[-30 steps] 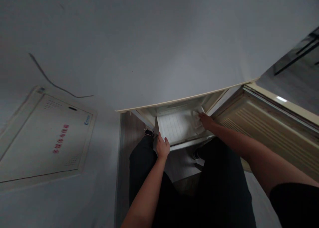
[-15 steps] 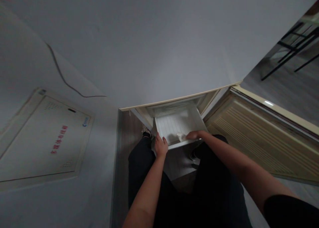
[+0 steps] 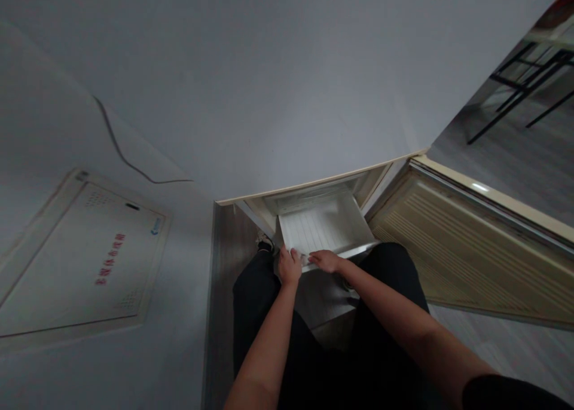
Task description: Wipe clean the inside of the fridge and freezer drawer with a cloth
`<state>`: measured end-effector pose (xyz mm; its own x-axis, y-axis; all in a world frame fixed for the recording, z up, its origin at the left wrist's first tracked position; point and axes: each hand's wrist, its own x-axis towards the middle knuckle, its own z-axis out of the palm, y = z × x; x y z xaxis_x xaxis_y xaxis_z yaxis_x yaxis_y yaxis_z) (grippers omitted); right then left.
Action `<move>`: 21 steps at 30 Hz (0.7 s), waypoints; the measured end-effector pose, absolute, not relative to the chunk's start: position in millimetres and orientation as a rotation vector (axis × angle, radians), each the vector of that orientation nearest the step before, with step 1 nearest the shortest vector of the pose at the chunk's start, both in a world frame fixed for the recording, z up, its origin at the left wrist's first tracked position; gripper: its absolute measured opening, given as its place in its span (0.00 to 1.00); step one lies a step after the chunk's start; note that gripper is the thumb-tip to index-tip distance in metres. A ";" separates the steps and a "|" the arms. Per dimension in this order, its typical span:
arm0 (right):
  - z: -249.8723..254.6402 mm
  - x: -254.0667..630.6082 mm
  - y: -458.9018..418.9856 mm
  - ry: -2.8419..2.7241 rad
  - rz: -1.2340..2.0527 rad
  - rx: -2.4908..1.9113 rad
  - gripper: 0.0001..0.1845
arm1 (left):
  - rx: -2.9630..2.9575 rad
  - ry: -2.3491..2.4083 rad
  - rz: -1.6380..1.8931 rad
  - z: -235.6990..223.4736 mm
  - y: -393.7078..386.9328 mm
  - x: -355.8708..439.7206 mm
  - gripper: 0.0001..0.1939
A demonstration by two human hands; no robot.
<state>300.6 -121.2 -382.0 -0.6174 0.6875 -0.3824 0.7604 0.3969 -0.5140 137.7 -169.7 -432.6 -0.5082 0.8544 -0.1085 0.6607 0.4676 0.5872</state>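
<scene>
A white drawer (image 3: 327,228) is pulled partway out of a low fridge-like compartment, and its ribbed floor shows. My left hand (image 3: 289,268) is closed round the drawer's front left corner. Close beside it, my right hand (image 3: 326,260) rests at the front edge, its fingers pressed on a crumpled white cloth or tissue (image 3: 304,259). Only a little of that cloth shows between the two hands.
The compartment's door (image 3: 466,242) stands wide open on the right. A white wall box (image 3: 85,254) with red lettering is at left, near a cable (image 3: 117,144). My knees flank the drawer. Black furniture legs (image 3: 515,99) stand at upper right.
My right hand has moved left along the drawer's front edge with the white cloth, up close to my left hand. The left hand stays at the corner.
</scene>
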 end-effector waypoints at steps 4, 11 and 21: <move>-383.0 333.7 -138.3 2.522 -1.035 1.486 0.25 | 1.234 2.307 0.692 -432.1 -169.5 138.8 0.23; -398.5 303.1 -207.4 2.913 -0.858 1.219 0.24 | 1.121 2.247 0.743 -436.1 -167.9 133.5 0.23; -427.1 263.2 -228.8 2.960 -0.658 1.164 0.34 | 0.859 2.154 0.906 -446.2 -158.7 114.0 0.21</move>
<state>263.2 -228.8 -427.1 -0.7382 0.6728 -0.0481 0.6298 0.6620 -0.4062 114.0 -158.7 -446.2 -0.5810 0.7568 -0.2994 0.3150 0.5482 0.7747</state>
